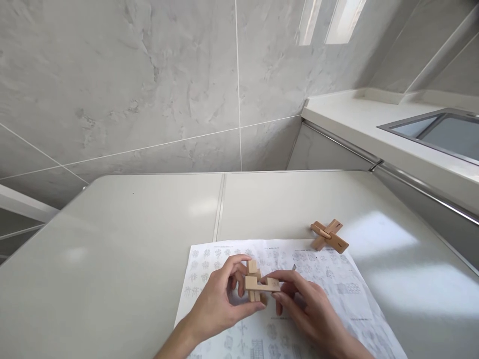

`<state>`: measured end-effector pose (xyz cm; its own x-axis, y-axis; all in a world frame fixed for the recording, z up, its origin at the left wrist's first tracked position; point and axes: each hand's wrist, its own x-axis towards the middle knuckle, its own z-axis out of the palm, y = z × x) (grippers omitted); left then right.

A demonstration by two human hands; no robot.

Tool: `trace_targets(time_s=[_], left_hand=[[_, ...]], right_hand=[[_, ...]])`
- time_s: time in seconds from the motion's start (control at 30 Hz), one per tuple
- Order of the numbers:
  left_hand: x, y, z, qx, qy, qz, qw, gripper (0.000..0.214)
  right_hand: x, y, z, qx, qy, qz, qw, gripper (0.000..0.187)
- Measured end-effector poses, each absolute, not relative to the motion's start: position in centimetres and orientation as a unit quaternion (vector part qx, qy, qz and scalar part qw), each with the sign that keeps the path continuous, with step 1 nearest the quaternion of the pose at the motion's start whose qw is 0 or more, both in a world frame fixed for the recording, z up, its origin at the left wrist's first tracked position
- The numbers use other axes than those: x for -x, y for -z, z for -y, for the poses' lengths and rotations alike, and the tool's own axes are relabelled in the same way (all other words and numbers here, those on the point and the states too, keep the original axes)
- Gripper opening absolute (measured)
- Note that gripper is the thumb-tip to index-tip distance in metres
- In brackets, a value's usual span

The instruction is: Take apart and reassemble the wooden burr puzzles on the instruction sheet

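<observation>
My left hand (219, 301) and my right hand (307, 306) meet over a printed instruction sheet (337, 289) and together hold a small cluster of notched wooden puzzle bars (257, 285). The left fingers pinch the upright bars from the left. The right fingers grip a horizontal bar that crosses them. A second set of crossed wooden bars (329, 236) lies on the table just past the sheet's far right corner, apart from both hands.
The pale table (130, 234) has a seam down its middle and stands against a grey tiled wall (149, 85). To the right runs a white counter (374, 129) with a steel sink (441, 132).
</observation>
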<state>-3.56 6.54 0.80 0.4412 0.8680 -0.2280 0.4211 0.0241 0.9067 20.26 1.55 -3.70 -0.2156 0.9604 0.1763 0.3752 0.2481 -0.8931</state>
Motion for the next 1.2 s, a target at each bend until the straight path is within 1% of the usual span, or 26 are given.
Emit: trace_targets(time_s=[0.07, 0.2, 0.37, 0.47, 0.7, 1.2], left_hand=[[3.57, -0.83, -6.4, -0.665, -0.208, -0.481, 0.533, 0.066], [3.49, -0.89, -6.02, -0.655, -0.204, -0.464, 0.56, 0.065], [3.3, -1.02, -5.73, -0.64, -0.205, -0.447, 0.591, 0.066], [3.26, -1.06, -5.67, -0.636, -0.207, -0.44, 0.6, 0.067], [3.19, -1.24, -5.59, -0.624, -0.208, -0.427, 0.621, 0.069], [2.9, -1.33, -5.75, -0.62, -0.232, -0.406, 0.63, 0.064]], right_hand=[[-20.07, 3.91, -1.37, 0.481, -0.355, 0.69, 0.408, 0.023], [-20.0, 4.01, -1.36, 0.45, -0.319, 0.708, 0.442, 0.032], [-20.0, 3.72, -1.54, 0.435, -0.285, 0.723, 0.454, 0.04], [-19.99, 3.71, -1.48, 0.443, -0.286, 0.724, 0.445, 0.038], [-20.07, 3.75, -1.41, 0.454, -0.297, 0.719, 0.434, 0.027], [-20.1, 3.68, -1.5, 0.463, -0.277, 0.722, 0.434, 0.028]])
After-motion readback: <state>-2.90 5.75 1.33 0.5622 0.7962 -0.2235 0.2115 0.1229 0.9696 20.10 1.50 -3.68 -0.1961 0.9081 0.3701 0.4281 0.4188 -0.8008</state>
